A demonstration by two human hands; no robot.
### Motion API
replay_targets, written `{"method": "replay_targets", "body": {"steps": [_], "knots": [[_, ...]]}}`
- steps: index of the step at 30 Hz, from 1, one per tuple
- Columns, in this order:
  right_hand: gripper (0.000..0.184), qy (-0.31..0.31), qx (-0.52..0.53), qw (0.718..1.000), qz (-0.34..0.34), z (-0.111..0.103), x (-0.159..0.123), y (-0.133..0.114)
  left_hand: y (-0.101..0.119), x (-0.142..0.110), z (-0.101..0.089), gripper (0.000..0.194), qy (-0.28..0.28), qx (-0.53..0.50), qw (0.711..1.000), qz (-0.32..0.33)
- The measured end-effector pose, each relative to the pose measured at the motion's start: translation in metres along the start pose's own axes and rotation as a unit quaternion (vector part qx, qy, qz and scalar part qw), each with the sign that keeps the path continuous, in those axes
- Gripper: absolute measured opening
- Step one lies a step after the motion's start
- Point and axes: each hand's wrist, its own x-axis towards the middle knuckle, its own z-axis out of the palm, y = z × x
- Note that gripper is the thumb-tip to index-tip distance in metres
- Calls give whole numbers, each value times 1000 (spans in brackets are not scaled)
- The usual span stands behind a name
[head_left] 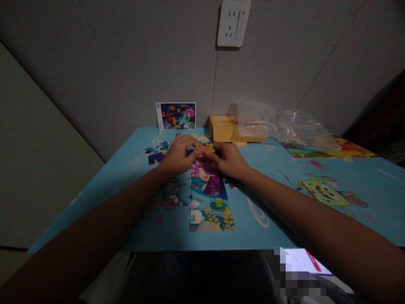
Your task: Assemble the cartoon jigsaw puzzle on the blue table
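Observation:
Between the fingertips of my left hand point(180, 154) and my right hand point(230, 159) is a yellow-orange jigsaw puzzle piece point(205, 149), gripped from both sides. Directly below it on the table lies a joined strip of puzzle point(210, 198), showing a bird, a white rabbit, a frog and yellow plants. Several loose puzzle pieces point(155, 158) lie beside and behind my left hand, partly covered by it. A few dark pieces point(232, 183) peek out under my right wrist.
A picture card point(177, 116) leans against the wall. Right of it stand a yellow box point(223, 128) and crumpled clear plastic bags point(300, 126) over a colourful flat sheet point(357, 147). The blue tablecloth point(278, 232) has printed cartoon figures. Below the front edge a lit screen point(303, 261) shows.

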Motion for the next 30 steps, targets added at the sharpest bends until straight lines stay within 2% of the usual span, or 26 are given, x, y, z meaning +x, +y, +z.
{"method": "replay_targets", "body": {"steps": [5, 17, 26, 30], "knots": [[27, -5, -7, 1000, -8, 0, 0, 0, 1, -1, 0, 15, 22, -16, 1000, 1], [26, -11, 3, 1000, 21, 0, 2, 1, 0, 0, -1, 8, 49, -20, 998, -20], [32, -21, -2, 1000, 5, 3, 1, 3, 0, 0, -2, 14, 14, -15, 1000, -7], [24, -27, 7, 1000, 5, 4, 1, 4, 0, -1, -1, 12, 12, -18, 1000, -12]]}}
